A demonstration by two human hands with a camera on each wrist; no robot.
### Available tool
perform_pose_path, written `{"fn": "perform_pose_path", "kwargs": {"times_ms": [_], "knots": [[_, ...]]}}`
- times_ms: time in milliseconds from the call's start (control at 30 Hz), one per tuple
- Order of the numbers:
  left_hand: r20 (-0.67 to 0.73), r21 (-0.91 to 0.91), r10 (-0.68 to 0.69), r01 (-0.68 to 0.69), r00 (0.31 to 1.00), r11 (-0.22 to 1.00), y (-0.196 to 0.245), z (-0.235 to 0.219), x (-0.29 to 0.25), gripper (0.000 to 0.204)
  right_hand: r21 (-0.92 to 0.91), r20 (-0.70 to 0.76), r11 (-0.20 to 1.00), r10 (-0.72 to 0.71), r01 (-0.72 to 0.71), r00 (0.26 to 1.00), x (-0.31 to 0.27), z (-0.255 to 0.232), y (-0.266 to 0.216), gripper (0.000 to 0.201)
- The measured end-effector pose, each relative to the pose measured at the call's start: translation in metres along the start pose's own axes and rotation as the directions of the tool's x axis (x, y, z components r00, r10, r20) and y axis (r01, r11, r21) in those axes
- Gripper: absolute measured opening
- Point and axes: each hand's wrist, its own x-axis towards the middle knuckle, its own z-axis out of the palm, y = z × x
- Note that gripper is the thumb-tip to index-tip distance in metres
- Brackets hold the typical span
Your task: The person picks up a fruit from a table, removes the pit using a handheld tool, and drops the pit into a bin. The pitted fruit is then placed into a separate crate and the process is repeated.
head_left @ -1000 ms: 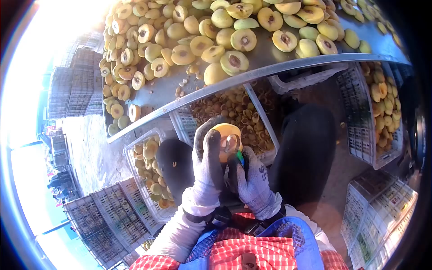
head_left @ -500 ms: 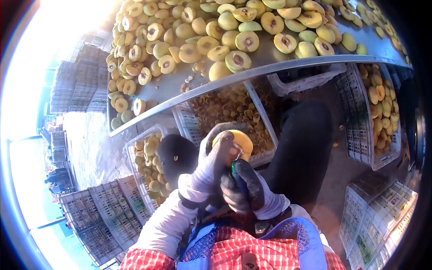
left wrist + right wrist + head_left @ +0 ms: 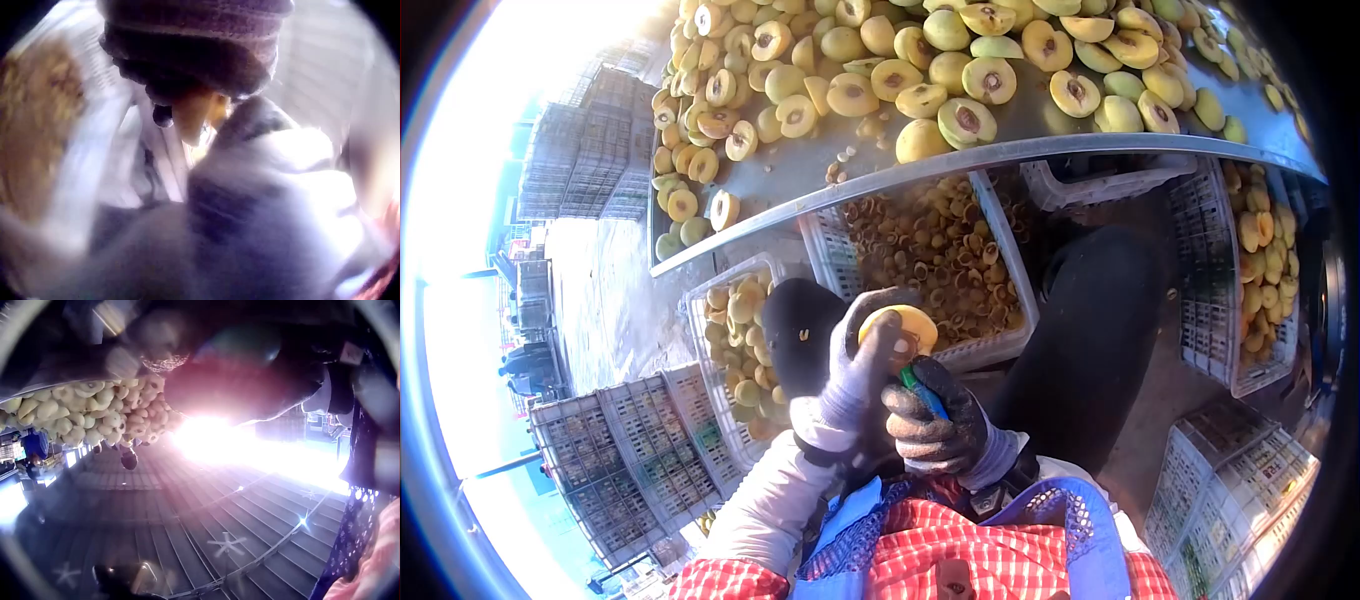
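My gloved left hand [image 3: 847,372] holds a yellow peach half [image 3: 912,322] over the knees, its thumb lying across the cut face. Close below, my gloved right hand [image 3: 945,432] grips the green and blue handle [image 3: 924,391] of a small pitting tool. The tool's tip is at the fruit, hidden by the left thumb. In the left wrist view, a bit of the orange flesh [image 3: 190,115] shows between dark gloved fingers. The right wrist view is mostly glare, with the right hand dark and blurred at the top.
A metal table [image 3: 772,178] ahead bears many peach halves [image 3: 990,80]. Under its edge stands a crate [image 3: 1012,255] of scooped pieces. Crates of halves [image 3: 738,345] [image 3: 1262,260] flank the legs, and stacked crates [image 3: 625,470] stand at the left.
The left hand has turned the peach half, and its thumb now covers the cut face. The right hand has rolled over, showing curled fingers round the handle. The head view has shifted slightly.
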Motion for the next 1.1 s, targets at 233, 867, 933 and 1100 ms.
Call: {"fn": "perform_pose_path", "kwargs": {"times_ms": [233, 867, 933, 1100], "knots": [[-0.478, -0.361, -0.057, -0.137, 0.877, 0.922, -0.044, -0.06, -0.016, 0.035, -0.203, 0.044, 0.968, -0.138, 0.144, 0.989, 0.003, -0.003, -0.01, 0.043], [0.301, 0.947, -0.049, -0.292, 0.952, 0.137, 0.073, 0.029, 0.245, 0.067, -0.703, -0.217, 0.67, -0.522, 0.239, 0.825, -0.008, -0.02, -0.063, 0.034], [0.36, 0.912, 0.035, -0.359, 0.932, 0.197, 0.071, 0.013, 0.237, 0.075, -0.739, -0.216, 0.603, -0.635, 0.301, 0.742, -0.007, -0.015, -0.065, 0.035], [0.408, -0.17, 0.129, -0.063, 0.904, 0.983, 0.052, 0.009, 0.144, 0.082, -0.663, 0.025, 0.474, -0.76, 0.58, 0.649, -0.025, 0.024, -0.058, 0.034]]}}
